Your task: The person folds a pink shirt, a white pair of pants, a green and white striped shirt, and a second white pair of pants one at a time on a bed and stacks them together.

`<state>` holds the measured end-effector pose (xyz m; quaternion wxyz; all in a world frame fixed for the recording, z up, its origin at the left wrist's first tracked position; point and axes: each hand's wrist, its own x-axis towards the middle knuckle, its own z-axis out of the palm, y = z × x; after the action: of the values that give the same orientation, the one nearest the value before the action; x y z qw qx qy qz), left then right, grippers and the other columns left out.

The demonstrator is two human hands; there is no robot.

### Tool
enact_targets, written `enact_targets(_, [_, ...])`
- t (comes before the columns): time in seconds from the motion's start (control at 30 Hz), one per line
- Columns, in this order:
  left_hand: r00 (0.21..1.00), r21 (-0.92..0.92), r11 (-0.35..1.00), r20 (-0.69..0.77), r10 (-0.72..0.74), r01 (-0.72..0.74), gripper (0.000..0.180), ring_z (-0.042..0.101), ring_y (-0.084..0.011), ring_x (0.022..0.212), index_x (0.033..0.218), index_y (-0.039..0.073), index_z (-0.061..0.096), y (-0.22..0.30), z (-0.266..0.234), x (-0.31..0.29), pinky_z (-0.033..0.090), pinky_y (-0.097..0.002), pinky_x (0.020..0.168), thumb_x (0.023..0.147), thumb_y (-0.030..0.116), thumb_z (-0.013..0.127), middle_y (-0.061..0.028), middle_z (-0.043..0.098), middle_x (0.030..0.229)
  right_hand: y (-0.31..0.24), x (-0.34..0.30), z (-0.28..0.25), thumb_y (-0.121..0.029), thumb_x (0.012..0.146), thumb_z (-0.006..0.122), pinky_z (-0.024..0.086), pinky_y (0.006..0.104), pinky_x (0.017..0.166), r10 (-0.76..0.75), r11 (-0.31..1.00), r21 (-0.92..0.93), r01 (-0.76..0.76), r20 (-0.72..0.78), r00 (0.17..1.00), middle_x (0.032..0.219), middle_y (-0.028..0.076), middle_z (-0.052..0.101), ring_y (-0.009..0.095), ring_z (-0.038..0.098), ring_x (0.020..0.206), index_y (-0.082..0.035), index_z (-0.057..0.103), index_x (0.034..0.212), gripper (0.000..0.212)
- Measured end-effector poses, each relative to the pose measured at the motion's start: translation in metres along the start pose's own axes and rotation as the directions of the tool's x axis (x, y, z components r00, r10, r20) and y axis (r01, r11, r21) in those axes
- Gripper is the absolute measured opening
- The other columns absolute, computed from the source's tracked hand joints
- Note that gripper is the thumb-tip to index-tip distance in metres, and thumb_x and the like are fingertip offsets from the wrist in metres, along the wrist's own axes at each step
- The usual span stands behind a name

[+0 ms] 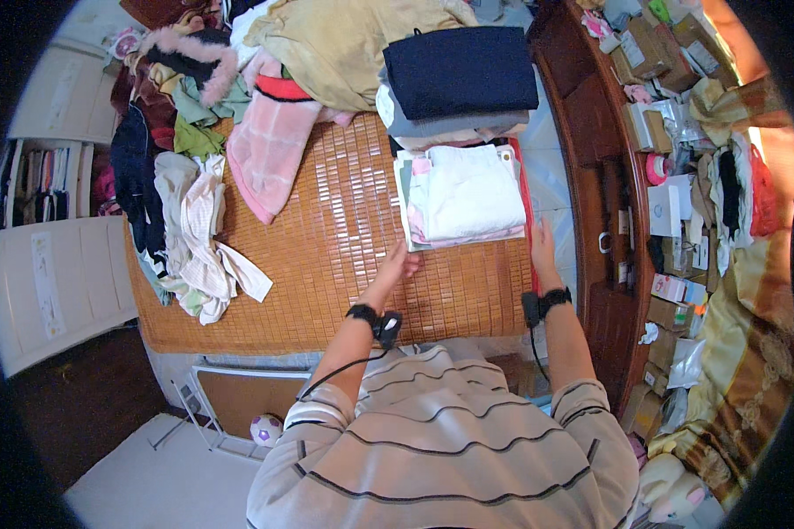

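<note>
A stack of folded clothes with a white folded garment [469, 192] on top lies near the right edge of the bamboo-matted bed [300, 264]. My left hand [400, 263] is at the stack's near left corner, fingers stretched out and apart. Along its right side my right hand [543, 247] is held upright with straight fingers, next to a red edge. Neither hand holds anything; whether they touch the stack I cannot tell. Just beyond it is a second folded stack topped by a dark navy garment [460, 72].
Loose clothes [194, 234] lie heaped at the left of the bed. A pink checked fleece piece [278, 150] and a yellowish cloth [344, 53] lie at the back. A brown wooden cabinet [591, 203] borders the right side. A ball [265, 429] sits below the bed's front edge.
</note>
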<state>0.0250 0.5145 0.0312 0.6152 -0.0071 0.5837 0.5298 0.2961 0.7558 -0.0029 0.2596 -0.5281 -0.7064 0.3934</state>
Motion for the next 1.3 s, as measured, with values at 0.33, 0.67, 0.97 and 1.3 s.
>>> enact_targets(0.33, [0.87, -0.042, 0.941, -0.369, -0.326, 0.335, 0.043, 0.052, -0.0129, 0.06, 0.097, 0.007, 0.052, -0.103, -0.157, -0.139, 0.043, -0.0289, 0.055, 0.088, 0.044, 0.032, -0.002, 0.056, 0.068, 0.14, -0.196, -0.098, -0.019, 0.081, 0.045, 0.044, 0.042, 0.062, 0.474, 0.868, -0.374, -0.327, 0.425, 0.771, 0.07, 0.013, 0.06, 0.031, 0.056, 0.066, -0.002, 0.055, 0.092, 0.022])
enact_targets(0.67, [0.928, -0.219, 0.964, -0.304, -0.213, 0.149, 0.03, 0.053, -0.0123, 0.057, 0.095, 0.009, 0.051, -0.126, -0.225, -0.174, 0.042, -0.0248, 0.049, 0.085, 0.036, 0.044, -0.0043, 0.06, 0.074, 0.071, -0.25, -0.091, -0.013, 0.072, 0.051, 0.045, 0.0336, 0.064, 0.475, 0.867, -0.479, -0.135, 0.716, 0.512, 0.075, 0.011, 0.06, 0.023, 0.056, 0.071, -0.005, 0.06, 0.078, 0.014])
enact_targets(0.97, [0.933, -0.304, 0.946, -0.296, -0.202, 0.109, 0.022, 0.051, -0.0094, 0.051, 0.093, 0.01, 0.05, -0.105, -0.25, -0.207, 0.04, -0.0222, 0.042, 0.086, 0.03, 0.044, -0.0036, 0.058, 0.069, -0.017, -0.253, -0.065, -0.009, 0.073, 0.046, 0.028, 0.0234, 0.034, 0.605, 0.743, -0.11, -0.66, 0.534, 0.591, 0.053, 0.002, 0.046, 0.011, 0.038, 0.039, -0.006, 0.052, 0.067, 0.009])
enact_targets(1.3, [0.887, -0.265, 0.951, -0.382, -0.258, 0.162, 0.027, 0.052, -0.0096, 0.055, 0.089, 0.011, 0.052, -0.118, -0.353, -0.234, 0.044, -0.024, 0.048, 0.085, 0.036, 0.041, -0.0028, 0.06, 0.073, -0.079, -0.297, -0.038, -0.008, 0.071, 0.057, 0.031, 0.0231, 0.036, 0.497, 0.859, -0.223, -0.461, 0.581, 0.644, 0.061, 0.003, 0.054, 0.01, 0.042, 0.041, -0.001, 0.062, 0.084, 0.015])
